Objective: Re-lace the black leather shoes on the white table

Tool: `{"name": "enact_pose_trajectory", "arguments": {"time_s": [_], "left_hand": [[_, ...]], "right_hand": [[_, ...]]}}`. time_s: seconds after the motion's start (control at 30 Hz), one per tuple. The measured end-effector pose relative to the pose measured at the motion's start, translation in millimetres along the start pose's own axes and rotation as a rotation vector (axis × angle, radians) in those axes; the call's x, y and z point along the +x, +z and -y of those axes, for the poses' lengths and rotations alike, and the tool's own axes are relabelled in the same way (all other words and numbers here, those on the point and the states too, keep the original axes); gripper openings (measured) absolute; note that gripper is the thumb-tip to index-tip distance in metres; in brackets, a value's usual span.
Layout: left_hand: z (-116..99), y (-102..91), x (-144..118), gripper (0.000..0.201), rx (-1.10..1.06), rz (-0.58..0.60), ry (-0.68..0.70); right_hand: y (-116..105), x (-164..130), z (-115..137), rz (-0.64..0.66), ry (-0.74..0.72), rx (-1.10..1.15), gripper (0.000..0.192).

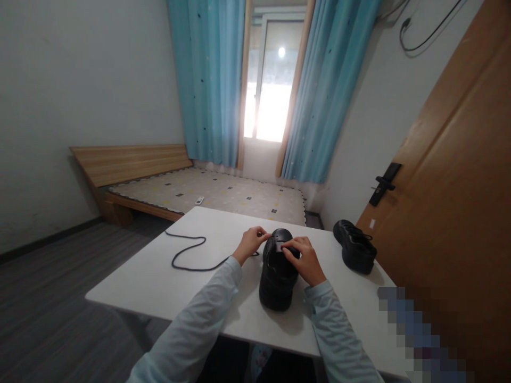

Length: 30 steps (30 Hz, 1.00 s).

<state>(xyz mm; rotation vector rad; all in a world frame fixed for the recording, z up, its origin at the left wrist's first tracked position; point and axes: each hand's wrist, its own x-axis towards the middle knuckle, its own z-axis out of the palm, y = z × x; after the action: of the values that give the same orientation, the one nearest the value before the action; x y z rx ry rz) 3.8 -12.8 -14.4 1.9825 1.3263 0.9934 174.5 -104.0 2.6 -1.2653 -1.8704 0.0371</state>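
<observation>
Daylight from a curtained window falls across a white table (159, 276) where a black shoe (277, 279) stands near the front edge, toe pointing away. It looks stiff-soled and fairly heavy, best steadied at the upper. The right hand (305, 259) rests curled on its tongue; the left hand (251, 242) pinches what appears to be a black lace (187, 255) trailing leftward. A second shoe (354, 246) sits well apart.

We find no text, label, brand, number or sign that we can read anywhere in this view. The black shoe (277, 271) under our hands shows no legible marking, and neither does the second shoe (355, 246).
</observation>
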Motion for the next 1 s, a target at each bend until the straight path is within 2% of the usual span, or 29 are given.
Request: {"name": "enact_pose_trajectory", "arguments": {"time_s": [0.17,0.33,0.53,0.7,0.8,1.0], "left_hand": [[4,3.5,-5,0.017,-0.014,0.113,-0.030],[1,4.1,-6,0.012,-0.042,0.085,0.008],[4,5.0,-5,0.009,-0.227,0.079,-0.040],[3,1.6,-6,0.015,-0.339,0.117,-0.051],[3,1.7,-5,0.020,-0.343,0.140,-0.014],[7,4.5,-5,0.018,-0.262,0.085,0.032]], "right_hand": [[2,1,0,-0.009,0.011,-0.007,0.016],[3,3,3,0.050,0.028,-0.032,0.019],[4,7,3,0.100,0.033,-0.137,0.028],[1,17,3,0.182,0.096,-0.182,0.029],[1,26,5,0.190,0.143,-0.269,0.032],[12,42,22,0.184,0.180,-0.542,0.047]]}}
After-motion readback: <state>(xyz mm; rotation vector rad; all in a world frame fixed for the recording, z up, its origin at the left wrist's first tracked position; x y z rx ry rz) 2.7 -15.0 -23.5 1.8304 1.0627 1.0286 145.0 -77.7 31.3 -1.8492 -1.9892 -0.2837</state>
